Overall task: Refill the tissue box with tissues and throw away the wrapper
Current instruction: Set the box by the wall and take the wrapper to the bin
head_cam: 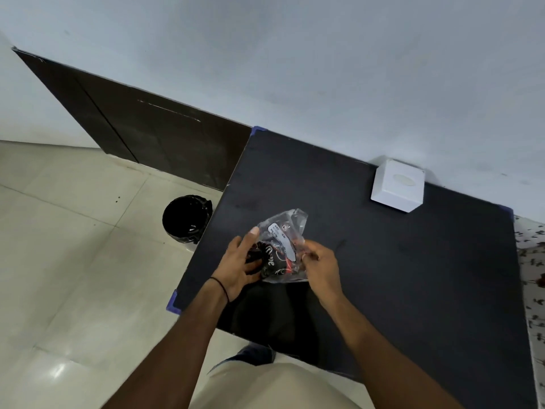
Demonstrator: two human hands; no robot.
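Wrapper: crumpled clear wrapper (283, 246) with dark print and a white label, held up over the near-left part of the black table (413, 276). It looked flat, and I couldn't tell whether any tissues were inside.
Left hand: the left hand (239, 261) gripped the wrapper's dark lower end, thumb underneath and fingers wrapped over it, index finger pointing up.
Right hand: the right hand (320, 261) had its fingers curled, pinching the wrapper's right edge.
Tissue box: the white tissue box (396, 185) sat at 2 o'clock from the hands, well apart, against the wall at the table's far edge. Its oval slot faced up and no tissue was poking out.
Bin: a black-lined bin (185, 219) stood on the floor (73, 246) at 10 o'clock from the hands, just beside the table's left edge.
Stage: probably bunching the wrapper up before the throw.
Risk, the drop: light plastic could spring open once let go, float, and land on the floor beside the bin.
Risk, the rim: the table edge crowds the bin's mouth, so a throw from the right could clip it.
Risk, the refill: with nothing showing at the slot, the box might not be properly filled.
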